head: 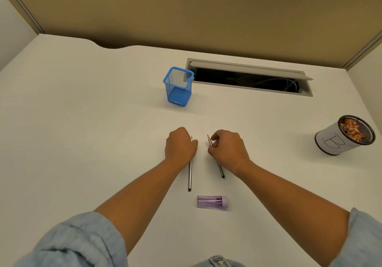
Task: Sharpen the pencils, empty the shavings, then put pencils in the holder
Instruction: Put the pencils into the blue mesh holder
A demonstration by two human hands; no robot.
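Two slim dark pencils, tips sharpened: left hand (180,145) has a grip on one pencil (190,175), right hand (227,148) pinches the other pencil (220,169). One purple sharpener (213,202), one blue mesh holder (178,86).

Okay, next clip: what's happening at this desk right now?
A person has each hand on a thin dark pencil lying on the white desk: left hand on one pencil, right hand on the other. Both tips look sharpened. The lilac plastic sharpener lies untouched nearer the person. The blue mesh holder looks empty; shavings sit in the paper-wrapped cup.
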